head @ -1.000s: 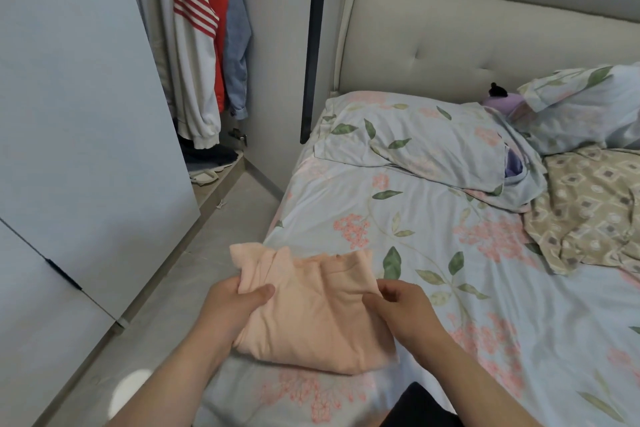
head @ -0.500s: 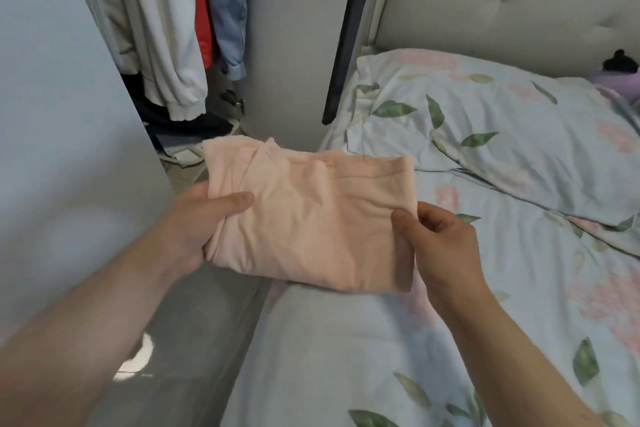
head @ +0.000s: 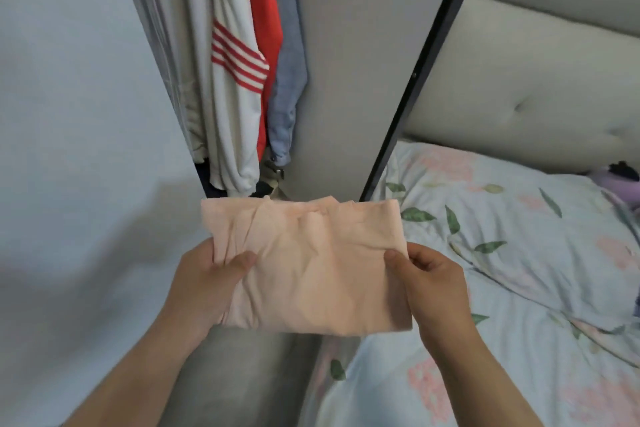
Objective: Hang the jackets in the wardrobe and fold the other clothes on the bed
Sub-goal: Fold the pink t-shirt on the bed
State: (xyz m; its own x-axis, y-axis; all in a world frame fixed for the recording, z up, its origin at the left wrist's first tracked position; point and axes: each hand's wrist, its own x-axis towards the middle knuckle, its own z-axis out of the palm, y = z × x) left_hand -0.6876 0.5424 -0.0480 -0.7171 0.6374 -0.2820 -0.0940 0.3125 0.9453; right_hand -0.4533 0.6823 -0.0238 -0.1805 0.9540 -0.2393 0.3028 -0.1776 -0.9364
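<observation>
A folded peach garment (head: 311,263) hangs in the air between the bed and the wardrobe, held flat at chest level. My left hand (head: 204,284) grips its left edge, thumb on top. My right hand (head: 433,281) pinches its right edge, thumb on top. Beyond the garment the wardrobe stands open, with a white jacket with red stripes (head: 232,73), a red garment (head: 266,28) and a blue jacket (head: 287,87) hanging inside. The bed (head: 519,374) with a floral sheet lies to the right.
The pale wardrobe door (head: 79,149) fills the left side. A dark-edged panel (head: 412,90) stands between wardrobe and padded headboard (head: 536,87). A floral pillow (head: 512,225) lies at the bed's head, a purple soft toy (head: 620,173) beside it. Grey floor (head: 242,374) runs below my arms.
Both hands lifted the folded peach garment off the bed and carried it left toward the open wardrobe. My view turned up and left with it.
</observation>
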